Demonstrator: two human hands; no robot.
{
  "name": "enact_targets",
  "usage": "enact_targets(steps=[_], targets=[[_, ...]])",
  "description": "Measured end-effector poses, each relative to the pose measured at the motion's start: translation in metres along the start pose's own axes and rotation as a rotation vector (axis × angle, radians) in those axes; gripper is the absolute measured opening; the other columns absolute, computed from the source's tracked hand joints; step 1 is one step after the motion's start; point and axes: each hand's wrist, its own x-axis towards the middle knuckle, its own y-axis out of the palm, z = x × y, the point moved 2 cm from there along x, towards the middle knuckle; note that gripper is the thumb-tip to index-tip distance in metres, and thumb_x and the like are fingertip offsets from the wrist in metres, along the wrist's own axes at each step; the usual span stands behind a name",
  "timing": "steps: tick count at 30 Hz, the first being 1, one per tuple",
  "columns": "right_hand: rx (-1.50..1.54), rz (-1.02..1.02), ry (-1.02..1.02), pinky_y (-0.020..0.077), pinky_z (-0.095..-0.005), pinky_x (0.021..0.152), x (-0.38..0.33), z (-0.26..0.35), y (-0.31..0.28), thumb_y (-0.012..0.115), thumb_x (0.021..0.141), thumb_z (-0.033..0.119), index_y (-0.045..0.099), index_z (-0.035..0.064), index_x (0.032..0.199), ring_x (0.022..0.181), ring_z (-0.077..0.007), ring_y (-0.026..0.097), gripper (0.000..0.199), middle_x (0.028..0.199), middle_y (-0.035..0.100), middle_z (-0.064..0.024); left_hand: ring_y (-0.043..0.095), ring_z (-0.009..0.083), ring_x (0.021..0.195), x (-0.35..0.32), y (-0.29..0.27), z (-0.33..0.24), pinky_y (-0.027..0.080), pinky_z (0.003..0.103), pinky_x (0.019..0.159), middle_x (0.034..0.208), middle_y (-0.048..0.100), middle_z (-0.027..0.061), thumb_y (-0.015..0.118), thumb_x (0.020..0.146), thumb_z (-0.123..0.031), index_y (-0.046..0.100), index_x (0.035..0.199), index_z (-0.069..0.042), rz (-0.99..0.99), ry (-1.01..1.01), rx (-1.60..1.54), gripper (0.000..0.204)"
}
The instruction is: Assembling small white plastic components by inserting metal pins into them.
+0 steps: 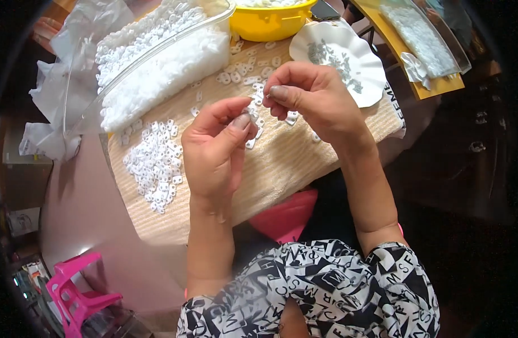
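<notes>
My left hand point(217, 146) is closed in a pinch above the cloth-covered table, with a small pale bit at its fingertips, too tiny to name. Close to it on the right, my right hand point(318, 98) also pinches something very small between thumb and forefinger. The fingertips face each other, a short gap apart. Small white plastic pieces with holes point(233, 75) lie scattered behind and beneath the hands. A larger heap of white pieces point(155, 163) spreads to the left of my left hand. Just beyond my right hand sits a white fluted plate point(369, 65) with small grey parts point(329, 56).
A clear plastic bin point(157, 59) full of white pieces stands at the back left, beside crumpled plastic bags point(84, 34). A yellow basin point(270, 23) is at the back. Another clear tray point(422, 42) lies at the far right. A pink stool point(78, 290) stands lower left.
</notes>
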Motion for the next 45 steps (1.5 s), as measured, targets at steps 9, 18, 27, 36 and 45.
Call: enact_targets(steps=[9, 18, 27, 36, 45], targets=[[-0.101, 0.005, -0.032, 0.0426, -0.0194, 0.056, -0.003, -0.005, 0.015, 0.058, 0.08, 0.007, 0.06, -0.0028, 0.08, 0.061, -0.0059, 0.051, 0.01, 0.066, 0.057, -0.0014, 0.056, 0.0135, 0.069, 0.002, -0.003, 0.004, 0.048, 0.025, 0.062, 0.082, 0.058, 0.0083, 0.058, 0.077, 0.005, 0.055, 0.092, 0.003, -0.003, 0.048, -0.014, 0.015], [-0.339, -0.058, -0.067, 0.0402, -0.0204, 0.051, -0.006, 0.001, 0.016, 0.059, 0.078, 0.006, 0.061, -0.0028, 0.078, 0.057, -0.0052, 0.049, 0.009, 0.062, 0.057, -0.0015, 0.055, 0.0126, 0.064, 0.002, 0.0, 0.005, 0.047, 0.023, 0.06, 0.076, 0.058, 0.0073, 0.06, 0.076, 0.004, 0.056, 0.088, 0.003, -0.023, 0.099, 0.065, 0.013], [-0.442, -0.114, -0.102, 0.0412, -0.0234, 0.051, -0.008, 0.002, 0.022, 0.059, 0.075, 0.005, 0.061, -0.0037, 0.077, 0.056, -0.0078, 0.05, 0.009, 0.059, 0.057, -0.0065, 0.054, 0.0098, 0.062, 0.001, 0.0, 0.006, 0.046, 0.021, 0.058, 0.074, 0.058, 0.0057, 0.06, 0.076, 0.005, 0.056, 0.087, 0.003, -0.057, 0.172, 0.182, 0.012], [-0.569, -0.138, -0.149, 0.043, -0.0261, 0.05, -0.008, -0.002, 0.027, 0.058, 0.074, 0.003, 0.061, -0.0024, 0.073, 0.054, -0.0113, 0.054, 0.007, 0.059, 0.059, -0.0122, 0.054, 0.0083, 0.062, -0.003, 0.002, 0.009, 0.046, 0.02, 0.057, 0.073, 0.058, 0.0059, 0.057, 0.077, 0.006, 0.058, 0.082, 0.003, -0.102, 0.352, 0.388, 0.006], [-0.234, -0.132, -0.094, 0.0483, -0.0205, 0.06, -0.002, -0.001, 0.001, 0.059, 0.082, 0.011, 0.059, -0.0072, 0.099, 0.065, -0.01, 0.058, 0.024, 0.078, 0.063, -0.0086, 0.056, 0.0122, 0.066, 0.0, 0.0, 0.006, 0.048, 0.024, 0.062, 0.079, 0.059, 0.0075, 0.057, 0.079, 0.004, 0.056, 0.091, 0.005, -0.15, 0.208, 0.16, 0.013]])
